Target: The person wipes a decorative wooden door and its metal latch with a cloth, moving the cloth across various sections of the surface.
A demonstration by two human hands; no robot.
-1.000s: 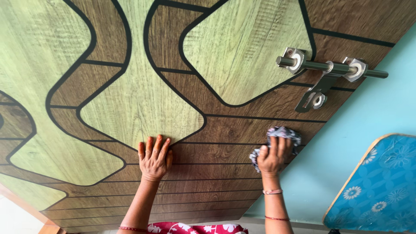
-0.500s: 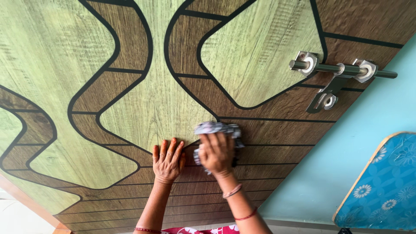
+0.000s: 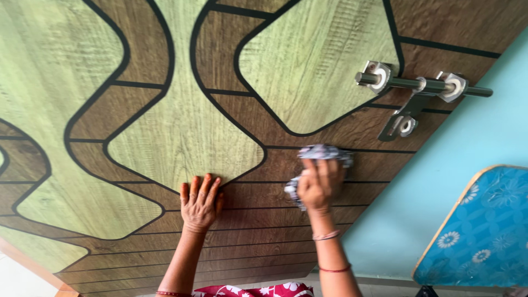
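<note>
Right hand (image 3: 319,184) closed around crumpled grey cloth (image 3: 322,155), pressed on brown-and-green patterned door (image 3: 181,132) below steel sliding latch (image 3: 418,88). Left hand (image 3: 199,202) flat, fingers spread, empty. No visible dirt; wiping progress unclear.

steel slide bolt (image 3: 421,88) | turquoise wall (image 3: 440,187) | blue floral board (image 3: 484,231)

The left hand (image 3: 201,202) lies flat, fingers spread, on the door (image 3: 165,137), a brown and green wood-grain panel with black curved lines. Just to its right, the right hand (image 3: 319,184) presses a crumpled grey cloth (image 3: 324,154) against the door, below the steel latch bolt (image 3: 418,88) near the door's right edge.
</note>
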